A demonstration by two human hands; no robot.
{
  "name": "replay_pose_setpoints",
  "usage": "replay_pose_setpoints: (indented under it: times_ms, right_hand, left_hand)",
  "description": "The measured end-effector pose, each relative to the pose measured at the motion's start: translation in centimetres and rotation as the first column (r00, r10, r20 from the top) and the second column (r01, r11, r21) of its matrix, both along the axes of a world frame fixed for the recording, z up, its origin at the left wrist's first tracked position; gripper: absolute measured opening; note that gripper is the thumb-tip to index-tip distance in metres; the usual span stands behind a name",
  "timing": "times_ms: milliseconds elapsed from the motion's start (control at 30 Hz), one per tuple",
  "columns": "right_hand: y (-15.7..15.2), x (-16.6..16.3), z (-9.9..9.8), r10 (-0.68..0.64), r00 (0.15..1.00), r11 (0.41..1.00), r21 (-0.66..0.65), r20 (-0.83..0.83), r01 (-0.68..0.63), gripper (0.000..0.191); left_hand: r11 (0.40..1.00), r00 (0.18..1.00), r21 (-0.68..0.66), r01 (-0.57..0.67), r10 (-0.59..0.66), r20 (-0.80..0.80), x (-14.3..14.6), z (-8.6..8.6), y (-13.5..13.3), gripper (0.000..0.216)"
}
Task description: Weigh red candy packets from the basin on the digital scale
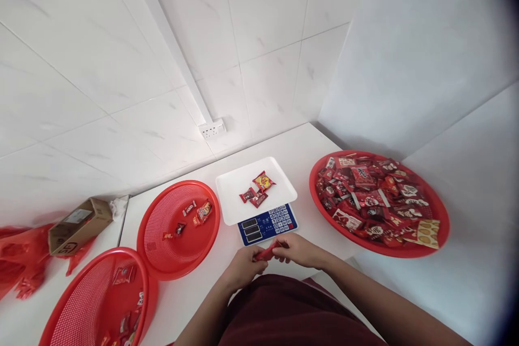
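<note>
Close to my body, both hands are closed on a small red packet (265, 254); its print is too small to read. My left hand (244, 267) pinches one end and my right hand (298, 250) pinches the other. Just beyond them stands a scale with a blue keypad panel (265, 224). On its white tray (231, 208) lie a yellow-and-red snack packet (264, 180) and two smaller dark red packets (258, 198), side by side.
To the right, a wide red basket (445, 221) is heaped with snack packets. Left of the scale, two red baskets (148, 227) hold a few packets each. A cardboard box (81, 224) and red plastic bags (24, 259) lie far left. The wall carries a power socket (212, 129).
</note>
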State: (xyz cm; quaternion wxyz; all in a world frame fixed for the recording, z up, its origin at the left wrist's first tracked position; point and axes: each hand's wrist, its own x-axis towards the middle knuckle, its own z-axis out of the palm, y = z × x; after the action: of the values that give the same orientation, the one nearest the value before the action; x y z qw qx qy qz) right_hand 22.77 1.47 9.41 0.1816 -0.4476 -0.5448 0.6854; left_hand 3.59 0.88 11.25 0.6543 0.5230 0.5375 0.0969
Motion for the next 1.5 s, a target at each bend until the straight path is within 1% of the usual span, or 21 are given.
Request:
replay_pose_setpoints:
  times_ms: [133,233,333,433,533,600,667,733,800,867,933,1033,1100,1167,1200,1267,1333,1400,1500]
  right_hand:
    - [-1.1,1.1,-0.3,-0.105,0.994,0.989,-0.107,-0.002,0.104,0.029]
    - [-1.4,1.5,-0.2,-0.144,0.989,0.979,-0.152,-0.025,0.138,0.032]
    - [-1.4,1.6,0.0,-0.156,0.987,0.98,-0.13,-0.037,0.15,0.035]
    - [-0.9,1.5,-0.2,-0.181,0.983,0.979,-0.1,-0.028,0.177,0.035]
    - [0.1,1.5,-0.6,-0.239,0.97,0.964,-0.127,-0.04,0.232,0.034]
    - [1.3,1.6,-0.8,-0.325,0.945,0.935,-0.159,-0.035,0.316,0.033]
    - [2.8,1.7,-0.7,-0.44,0.898,0.884,-0.187,-0.021,0.429,0.029]
    - [4.7,1.6,-0.3,-0.533,0.845,0.833,-0.199,-0.037,0.517,0.025]
    - [6.3,1.5,0.1,-0.567,0.821,0.813,-0.203,-0.064,0.546,0.022]
    - [7.3,1.4,0.4,-0.563,0.826,0.816,-0.168,-0.014,0.553,0.025]
    - [7.4,1.4,0.4,-0.524,0.848,0.845,-0.078,0.081,0.529,0.027]
    - [6.1,2.0,-0.3,-0.419,0.897,0.907,0.032,0.142,0.419,0.022]
    - [4.9,3.2,-0.9,-0.392,0.904,0.92,0.08,0.173,0.384,0.021]
    - [4.0,5.1,-1.3,-0.442,0.86,0.896,0.171,0.255,0.41,0.021]
    - [3.7,6.2,-1.5,-0.485,0.819,0.872,0.236,0.307,0.429,0.021]
    - [3.4,8.8,-1.9,-0.576,0.705,0.813,0.383,0.414,0.439,0.022]
    - [3.2,11.3,-2.3,-0.644,0.581,0.761,0.494,0.498,0.42,0.022]
    - [3.0,13.4,-2.9,-0.657,0.495,0.751,0.542,0.568,0.376,0.025]
    - [2.9,15.5,-3.9,-0.638,0.417,0.769,0.566,0.648,0.298,0.03]
  left_hand:
    - [0.998,0.999,-0.039,-0.049,0.049,0.003,-0.1,0.0,-0.2,0.023]
    - [0.995,0.996,-0.052,-0.082,0.084,0.028,-0.1,0.4,-0.4,0.027]
    - [0.988,0.986,-0.077,-0.137,0.143,0.085,-0.1,0.7,-0.6,0.027]
    - [0.965,0.962,-0.109,-0.237,0.249,0.116,0.0,0.6,-0.6,0.029]
    - [0.942,0.938,-0.098,-0.322,0.331,0.106,-0.1,0.3,-0.3,0.033]
    - [0.914,0.91,-0.072,-0.4,0.406,0.087,-0.5,0.2,-0.1,0.037]
    - [0.878,0.875,-0.054,-0.475,0.478,0.073,-0.9,0.3,0.1,0.043]
    - [0.862,0.859,-0.057,-0.504,0.507,0.07,-1.4,0.5,0.3,0.046]
    - [0.865,0.862,-0.072,-0.496,0.501,0.078,-1.7,0.8,0.4,0.046]
    - [0.866,0.862,-0.077,-0.495,0.5,0.083,-1.8,1.0,0.3,0.045]
    - [0.87,0.866,-0.079,-0.487,0.493,0.086,-1.8,1.0,0.2,0.044]
    - [0.89,0.886,-0.093,-0.447,0.454,0.088,-1.9,0.8,-0.1,0.041]
    - [0.904,0.902,-0.093,-0.418,0.425,0.077,-2.1,0.6,-0.4,0.037]
    - [0.911,0.91,-0.081,-0.405,0.41,0.056,-2.4,0.4,-0.5,0.031]
    - [0.911,0.911,-0.077,-0.406,0.41,0.049,-2.5,0.4,-0.6,0.03]
    - [0.906,0.907,-0.077,-0.416,0.42,0.04,-2.9,0.4,-0.7,0.029]
    - [0.899,0.901,-0.086,-0.428,0.432,0.033,-3.2,0.4,-0.7,0.031]
    - [0.898,0.9,-0.093,-0.431,0.435,0.024,-3.3,0.4,-0.8,0.031]
    - [0.905,0.908,-0.089,-0.416,0.419,0.017,-3.4,0.2,-0.9,0.031]
